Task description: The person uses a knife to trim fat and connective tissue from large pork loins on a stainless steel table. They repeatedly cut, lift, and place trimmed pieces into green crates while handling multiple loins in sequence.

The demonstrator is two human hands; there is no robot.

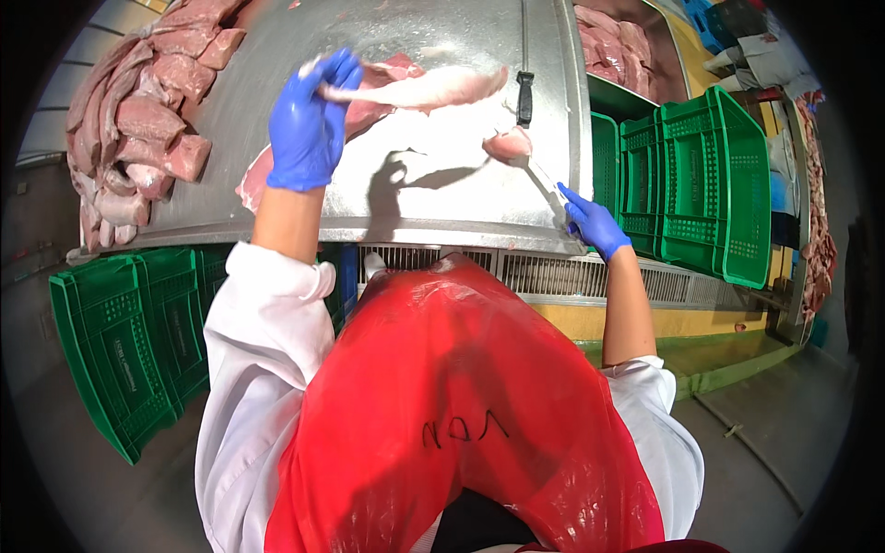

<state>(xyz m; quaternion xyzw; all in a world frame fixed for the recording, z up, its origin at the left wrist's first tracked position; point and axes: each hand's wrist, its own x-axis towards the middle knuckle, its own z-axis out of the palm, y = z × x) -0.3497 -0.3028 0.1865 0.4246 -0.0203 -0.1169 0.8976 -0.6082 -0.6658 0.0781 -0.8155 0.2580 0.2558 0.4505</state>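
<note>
My left hand (309, 120), in a blue glove, pinches the end of a long pale strip of fatty meat (433, 88) held over a larger pink cut (258, 180) on the steel table (212, 212). My right hand (595, 221), also gloved, grips a light-coloured knife (553, 189) at the table's right edge; its blade reaches toward a small pink piece (507, 141), and its tip is hidden or hard to make out. A sharpening steel with a black handle (525, 98) lies above that piece.
Meat pieces (157, 120) are heaped on the table's left. At the right are a steel bin of meat (618, 51) and stacked green crates (742, 184). More green crates (120, 341) stand below the table at left. My red apron (452, 359) fills the lower middle.
</note>
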